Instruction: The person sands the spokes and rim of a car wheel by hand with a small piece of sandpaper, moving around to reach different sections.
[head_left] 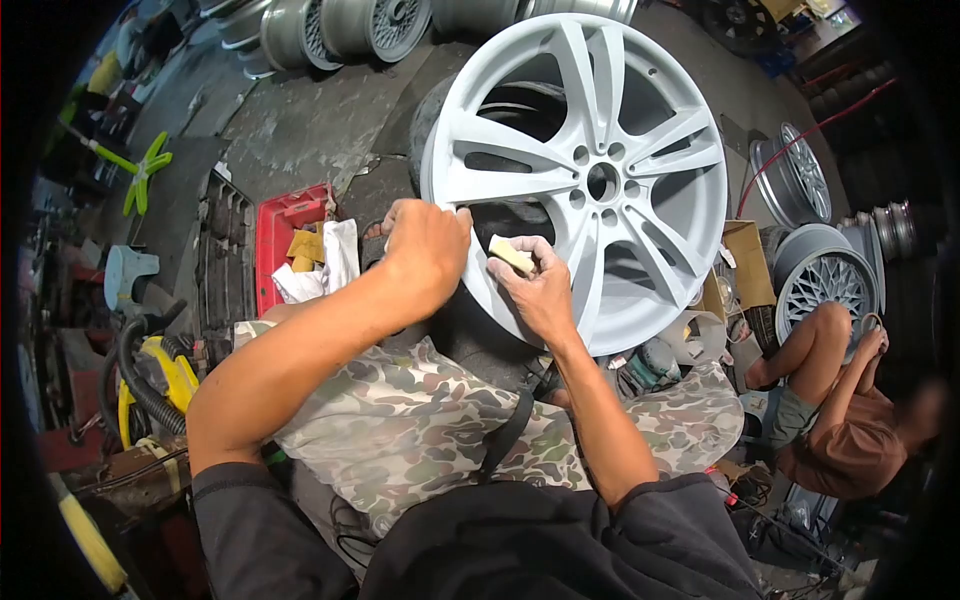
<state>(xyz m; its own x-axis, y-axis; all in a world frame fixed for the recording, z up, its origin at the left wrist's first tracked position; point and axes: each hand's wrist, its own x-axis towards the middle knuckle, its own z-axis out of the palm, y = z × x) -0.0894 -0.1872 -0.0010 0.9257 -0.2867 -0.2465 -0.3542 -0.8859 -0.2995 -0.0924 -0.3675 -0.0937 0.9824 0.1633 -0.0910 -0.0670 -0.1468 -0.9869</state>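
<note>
A pale grey alloy wheel rim (655, 120) with paired spokes leans against my camouflage-clad lap. My left hand (428, 245) grips the rim's lower left edge, fingers curled over it. My right hand (532, 285) is closed on a small yellowish sanding pad (511, 255) and presses it against the rim near a lower spoke. A dark tyre (520, 100) shows through the spoke gaps behind the wheel.
A red crate (285, 215) with white rags and yellow pieces sits at left. Several bare rims stand along the back (370, 25) and at right (825, 275). Another person (850, 420) crouches at right. A yellow vacuum with black hose (150, 375) is at lower left.
</note>
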